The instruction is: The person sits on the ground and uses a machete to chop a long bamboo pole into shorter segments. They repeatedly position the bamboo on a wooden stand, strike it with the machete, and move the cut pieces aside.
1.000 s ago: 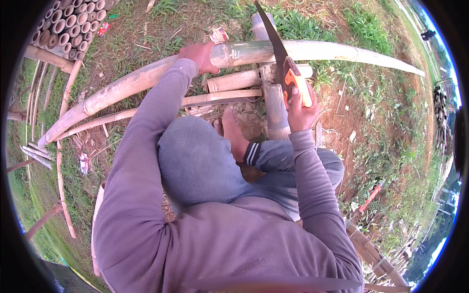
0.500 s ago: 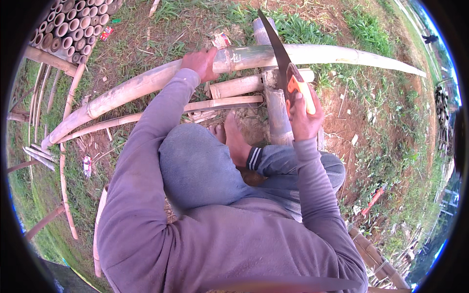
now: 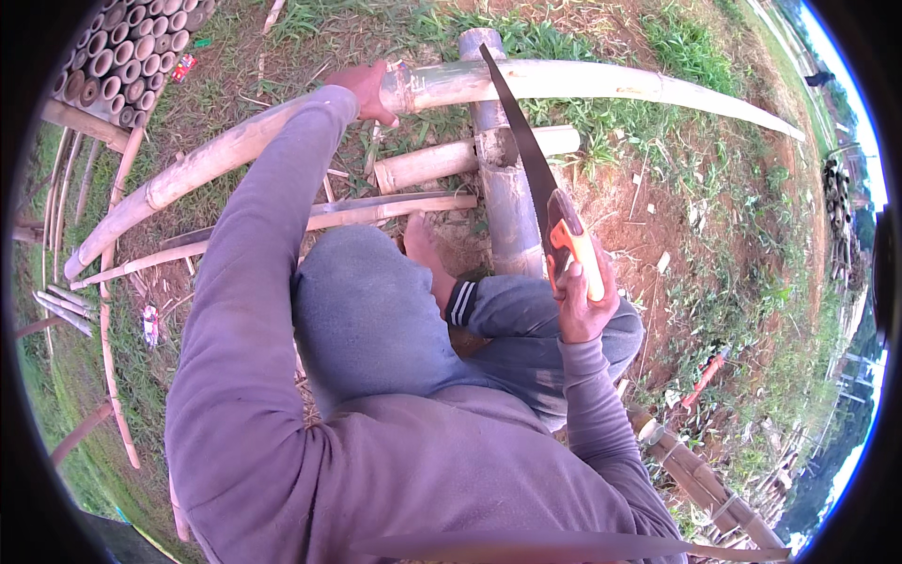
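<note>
A long, thick pale bamboo pole (image 3: 564, 80) curves across the view ahead of me, lying over a bamboo crosspiece (image 3: 512, 211). My left hand (image 3: 369, 91) is wrapped over it just left of a node, with the thumb on the near side. In my right hand (image 3: 587, 293) is the orange handle of a hand saw (image 3: 528, 136). Its dark blade slants away to the left and crosses the pole to the right of the node, the tip near the pole's far edge. Whether the teeth touch the bamboo I cannot tell.
A shorter bamboo piece (image 3: 427, 167) and a split length (image 3: 357, 214) lie nearer, by my bare foot (image 3: 427, 249). Stacked bamboo tubes (image 3: 122, 56) stand far left beside thin poles (image 3: 111, 338). An orange-red tool (image 3: 705, 376) lies on the grass at right.
My right hand has drawn the saw back toward me, so less of the blade reaches past the pole. My left hand keeps its place by the node. The whole view has shifted slightly.
</note>
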Motion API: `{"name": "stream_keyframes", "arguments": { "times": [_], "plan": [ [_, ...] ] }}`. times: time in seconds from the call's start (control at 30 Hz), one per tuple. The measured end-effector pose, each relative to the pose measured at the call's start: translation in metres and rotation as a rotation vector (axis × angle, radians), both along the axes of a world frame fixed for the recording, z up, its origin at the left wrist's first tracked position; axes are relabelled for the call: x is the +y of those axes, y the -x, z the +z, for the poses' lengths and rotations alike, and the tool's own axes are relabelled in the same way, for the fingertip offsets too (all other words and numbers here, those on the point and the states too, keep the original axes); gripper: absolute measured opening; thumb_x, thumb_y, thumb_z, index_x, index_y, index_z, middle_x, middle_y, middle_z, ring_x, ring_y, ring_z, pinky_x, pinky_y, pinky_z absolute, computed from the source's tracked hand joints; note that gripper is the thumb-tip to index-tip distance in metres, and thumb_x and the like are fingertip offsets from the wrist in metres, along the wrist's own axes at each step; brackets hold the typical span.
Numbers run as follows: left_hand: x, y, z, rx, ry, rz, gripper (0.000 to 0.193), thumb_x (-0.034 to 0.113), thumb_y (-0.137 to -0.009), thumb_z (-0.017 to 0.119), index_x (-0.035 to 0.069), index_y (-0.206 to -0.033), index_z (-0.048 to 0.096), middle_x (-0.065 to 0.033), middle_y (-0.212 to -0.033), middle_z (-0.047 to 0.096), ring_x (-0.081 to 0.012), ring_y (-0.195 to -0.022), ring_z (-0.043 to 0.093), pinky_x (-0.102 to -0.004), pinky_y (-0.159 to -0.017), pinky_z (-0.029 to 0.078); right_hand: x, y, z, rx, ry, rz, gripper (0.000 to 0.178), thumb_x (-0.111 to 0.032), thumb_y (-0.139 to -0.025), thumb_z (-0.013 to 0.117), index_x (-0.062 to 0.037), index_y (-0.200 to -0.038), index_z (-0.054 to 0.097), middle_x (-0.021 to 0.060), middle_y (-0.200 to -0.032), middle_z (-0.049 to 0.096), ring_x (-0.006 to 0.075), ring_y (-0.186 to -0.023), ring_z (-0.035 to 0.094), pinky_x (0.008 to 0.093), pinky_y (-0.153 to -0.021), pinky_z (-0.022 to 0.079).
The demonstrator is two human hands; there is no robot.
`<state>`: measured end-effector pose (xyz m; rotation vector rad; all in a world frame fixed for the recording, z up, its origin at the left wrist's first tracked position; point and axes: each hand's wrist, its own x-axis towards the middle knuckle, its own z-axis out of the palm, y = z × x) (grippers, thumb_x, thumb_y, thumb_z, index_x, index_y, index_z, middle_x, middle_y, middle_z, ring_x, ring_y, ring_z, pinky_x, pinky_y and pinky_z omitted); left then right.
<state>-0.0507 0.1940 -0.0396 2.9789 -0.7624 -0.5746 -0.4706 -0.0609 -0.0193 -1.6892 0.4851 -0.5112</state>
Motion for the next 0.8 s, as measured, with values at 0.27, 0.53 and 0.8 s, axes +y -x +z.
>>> {"name": "stream_keyframes", "arguments": {
  "times": [0.27,0.53,0.8],
  "plan": [
    [-0.030,0.010,0.006,0.064,0.159,-0.015,0.101,0.058,-0.069,0.092,0.010,-0.150,0.055,-0.0273,-0.125,0.074,-0.0413,-0.120,0.072,-0.0495,-0.105,0.055,0.017,0.005,-0.008,-0.105,0.156,-0.019,0.056,-0.023,-0.107,0.068,0.0111,-0.149,0.055,0.0230,-0.135,0.071,0.0252,-0.116,0.073,0.0365,-0.094,0.064],
    [-0.027,0.054,-0.017,-0.241,0.125,-0.054,0.093,0.057,-0.074,0.091,0.006,-0.142,0.053,-0.0242,-0.124,0.073,-0.0437,-0.115,0.072,-0.0533,-0.102,0.055,0.013,-0.021,-0.003,0.026,0.220,-0.014,0.044,-0.007,-0.104,0.068,0.0084,-0.145,0.061,0.0193,-0.135,0.071,0.0240,-0.122,0.069,0.0374,-0.103,0.056],
    [-0.030,0.031,0.002,0.066,0.127,-0.093,0.102,0.054,-0.070,0.092,0.003,-0.148,0.051,-0.0218,-0.125,0.075,-0.0428,-0.114,0.073,-0.0523,-0.098,0.057,0.006,-0.010,-0.002,0.000,-0.087,-0.003,0.051,-0.024,-0.108,0.070,0.0030,-0.150,0.058,0.0132,-0.123,0.073,0.0096,-0.079,0.067,0.0243,-0.072,0.060]
  ]
}}
